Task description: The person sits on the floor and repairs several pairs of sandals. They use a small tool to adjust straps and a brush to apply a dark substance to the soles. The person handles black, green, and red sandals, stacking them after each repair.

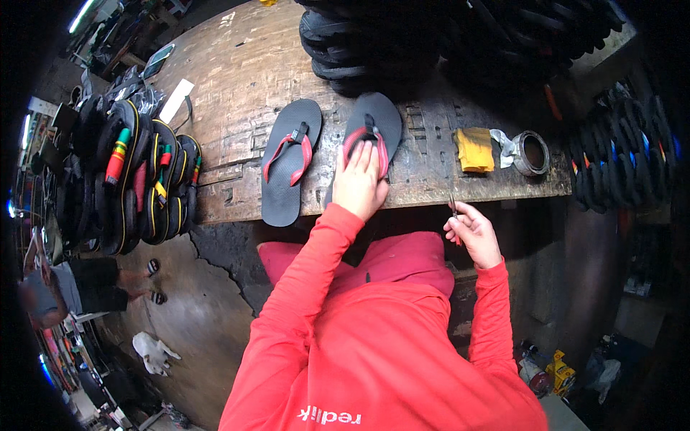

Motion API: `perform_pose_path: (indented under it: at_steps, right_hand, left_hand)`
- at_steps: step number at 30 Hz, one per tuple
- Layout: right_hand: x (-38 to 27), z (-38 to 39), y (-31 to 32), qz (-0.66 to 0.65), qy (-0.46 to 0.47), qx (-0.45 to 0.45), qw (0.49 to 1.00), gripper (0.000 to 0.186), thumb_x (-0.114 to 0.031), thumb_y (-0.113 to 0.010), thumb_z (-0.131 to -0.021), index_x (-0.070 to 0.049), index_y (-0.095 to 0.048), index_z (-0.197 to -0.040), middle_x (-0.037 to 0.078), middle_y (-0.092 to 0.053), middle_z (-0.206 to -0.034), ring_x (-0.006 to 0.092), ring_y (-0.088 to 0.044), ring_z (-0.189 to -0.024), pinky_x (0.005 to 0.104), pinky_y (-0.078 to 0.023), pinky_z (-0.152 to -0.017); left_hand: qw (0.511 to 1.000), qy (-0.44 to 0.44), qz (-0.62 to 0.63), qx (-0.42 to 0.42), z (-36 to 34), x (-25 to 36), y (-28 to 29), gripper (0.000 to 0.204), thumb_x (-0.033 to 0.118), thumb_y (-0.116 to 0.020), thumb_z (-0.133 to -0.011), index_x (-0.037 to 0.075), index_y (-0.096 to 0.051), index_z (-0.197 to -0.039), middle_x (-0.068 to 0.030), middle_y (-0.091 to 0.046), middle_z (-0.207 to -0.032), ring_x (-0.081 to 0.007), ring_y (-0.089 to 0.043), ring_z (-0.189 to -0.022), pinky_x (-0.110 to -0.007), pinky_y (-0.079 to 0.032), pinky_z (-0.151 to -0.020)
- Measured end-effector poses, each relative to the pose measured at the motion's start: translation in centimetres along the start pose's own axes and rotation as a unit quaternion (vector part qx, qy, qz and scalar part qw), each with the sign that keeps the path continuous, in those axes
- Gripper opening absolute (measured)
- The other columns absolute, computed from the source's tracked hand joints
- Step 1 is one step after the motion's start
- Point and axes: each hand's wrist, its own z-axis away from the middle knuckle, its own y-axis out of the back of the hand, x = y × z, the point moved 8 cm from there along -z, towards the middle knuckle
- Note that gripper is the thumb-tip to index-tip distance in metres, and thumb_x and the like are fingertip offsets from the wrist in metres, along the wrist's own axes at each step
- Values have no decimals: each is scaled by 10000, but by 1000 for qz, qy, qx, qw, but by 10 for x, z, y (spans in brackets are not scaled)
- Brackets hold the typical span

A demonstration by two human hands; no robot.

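Note:
My left hand (363, 179) rests with fingers laid over the red straps of a dark flip-flop (381, 115) on the wooden bench (230, 72). A second dark flip-flop (280, 194) with red straps lies to its left. My right hand (471, 233), just off the bench's front edge, grips a small pointed metal tool (453, 207) with a red handle, perhaps scissors. To the right on the bench lie a yellow cloth (474, 149), a crumpled white piece (504, 147) and a round open tin (530, 153).
Sandal stacks stand at left (122, 172), top (345, 43) and right (622, 151). A phone (158, 61) and white strip (176, 100) lie at back left. Another person (65, 291) is at lower left, near a white animal (154, 352) on the floor.

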Motion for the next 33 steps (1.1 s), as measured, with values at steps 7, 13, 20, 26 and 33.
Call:
perform_pose_path:
  at_steps: [7,13,20,26,33]
  right_hand:
    - [-30,-12,2,43,45,23,998,380,-68,-740,-930,37,-641,-1281,20,-674,-991,80,-617,-810,243,-518,-711]
    - [-110,-54,-60,194,84,-206,956,414,-118,-785,-889,21,-672,-1262,8,-690,-917,62,-617,-797,233,-514,-705]
    - [-134,-148,-154,486,186,-411,749,430,-281,-847,-767,-25,-768,-1102,133,-773,-1040,244,-736,-934,369,-560,-838]
    - [-82,-168,-189,502,110,-515,686,399,-276,-870,-742,-55,-793,-1066,122,-784,-954,237,-733,-837,351,-556,-781]
    - [-92,-163,-186,488,97,-508,703,364,-247,-871,-738,-61,-798,-1042,106,-785,-936,202,-726,-866,353,-553,-797]
  left_hand:
    - [990,-115,73,-29,101,23,21,614,122,-688,-784,-37,-557,-1362,-206,-548,-1454,-318,-521,-1370,-517,-298,-1220]
    - [980,-165,100,-52,130,17,28,507,106,-617,-859,58,-612,-1364,-114,-607,-1422,-229,-590,-1305,-493,-319,-1224]
    - [968,-223,93,-68,125,9,31,478,108,-621,-867,113,-648,-1344,-50,-676,-1331,-173,-656,-1194,-493,-372,-1196]
    - [966,-214,101,-106,123,3,24,474,153,-518,-925,129,-611,-1389,-27,-674,-1332,-135,-637,-1212,-446,-305,-1241]
    - [964,-220,98,-112,125,3,22,477,158,-510,-931,133,-602,-1398,-21,-669,-1340,-134,-619,-1239,-445,-289,-1247]
